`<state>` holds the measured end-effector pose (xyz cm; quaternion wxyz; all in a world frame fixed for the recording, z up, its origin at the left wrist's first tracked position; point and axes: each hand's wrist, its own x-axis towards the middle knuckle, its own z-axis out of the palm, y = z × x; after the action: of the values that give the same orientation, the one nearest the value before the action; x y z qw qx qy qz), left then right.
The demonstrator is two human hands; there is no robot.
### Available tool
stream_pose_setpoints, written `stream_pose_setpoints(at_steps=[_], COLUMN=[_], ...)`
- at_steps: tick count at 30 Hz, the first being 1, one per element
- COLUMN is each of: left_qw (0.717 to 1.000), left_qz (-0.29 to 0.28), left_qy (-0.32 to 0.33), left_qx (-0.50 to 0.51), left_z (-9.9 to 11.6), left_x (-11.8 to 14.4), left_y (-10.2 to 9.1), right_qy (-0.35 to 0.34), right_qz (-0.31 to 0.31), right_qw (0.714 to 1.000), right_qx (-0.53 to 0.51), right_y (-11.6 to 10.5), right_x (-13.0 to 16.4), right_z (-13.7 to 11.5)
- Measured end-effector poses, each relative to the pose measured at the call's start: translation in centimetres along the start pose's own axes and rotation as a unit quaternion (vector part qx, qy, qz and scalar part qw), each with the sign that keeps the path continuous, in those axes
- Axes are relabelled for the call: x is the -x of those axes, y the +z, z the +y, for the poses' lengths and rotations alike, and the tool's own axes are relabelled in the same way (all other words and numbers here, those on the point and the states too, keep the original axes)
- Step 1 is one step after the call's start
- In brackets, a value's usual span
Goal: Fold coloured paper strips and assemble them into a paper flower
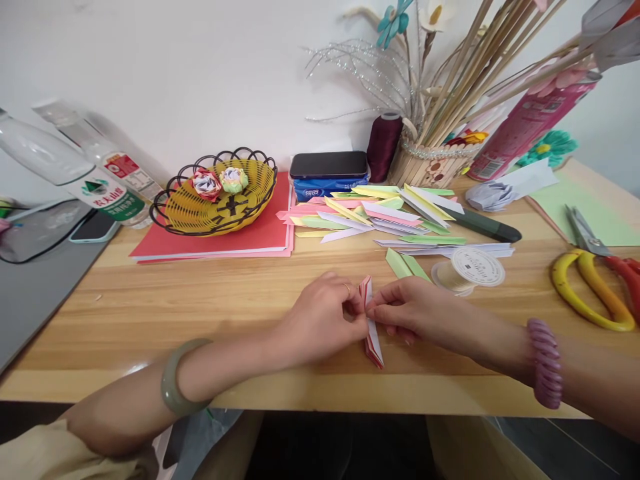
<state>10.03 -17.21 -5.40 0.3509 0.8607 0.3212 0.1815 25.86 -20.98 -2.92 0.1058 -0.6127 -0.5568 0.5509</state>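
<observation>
Between my two hands is a narrow folded strip of red and white paper [373, 343], held just above or on the wooden table. My left hand [333, 310] pinches it near the middle from the left. From the right, the fingertips of my right hand [407, 308] close on the same spot, and whatever fine detail lies between them is hidden. Just beyond my right hand stands a spool of pale thread [473, 268]. A folded green paper piece [406, 264] lies beside the spool. Behind it spreads a pile of folded colored paper strips [370, 213].
A yellow basket [175, 212] with two paper flowers sits on red paper [210, 247] at the back left. Bottles [95, 187] lean at far left. Scissors [595, 280] lie at right. A phone [329, 164], maroon thread cone [384, 147] and flower pot [430, 163] line the wall.
</observation>
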Motion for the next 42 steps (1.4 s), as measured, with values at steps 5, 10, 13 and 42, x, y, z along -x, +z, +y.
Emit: stream_pose_setpoints(at_steps=[5, 10, 13, 42], left_qw=[0.982, 0.996, 0.988, 0.943], left_qz=[-0.030, -0.024, -0.058, -0.071], left_qy=[-0.110, 0.018, 0.086, 0.194], left_qx=[0.150, -0.081, -0.114, -0.259], left_z=[0.1, 0.0, -0.4, -0.6], left_x=[-0.4, -0.1, 0.0, 0.4], left_y=[-0.8, -0.9, -0.8, -2.0], right_qy=[0.007, -0.009, -0.008, -0.173], right_qz=[-0.007, -0.013, -0.006, 0.128], right_qw=[1.000, 1.000, 1.000, 0.942], right_qx=[0.000, 0.001, 0.012, 0.258], right_y=[0.0, -0.1, -0.2, 1.9], right_x=[0.1, 0.0, 0.0, 2.1], right_z=[0.1, 0.1, 0.2, 2.7])
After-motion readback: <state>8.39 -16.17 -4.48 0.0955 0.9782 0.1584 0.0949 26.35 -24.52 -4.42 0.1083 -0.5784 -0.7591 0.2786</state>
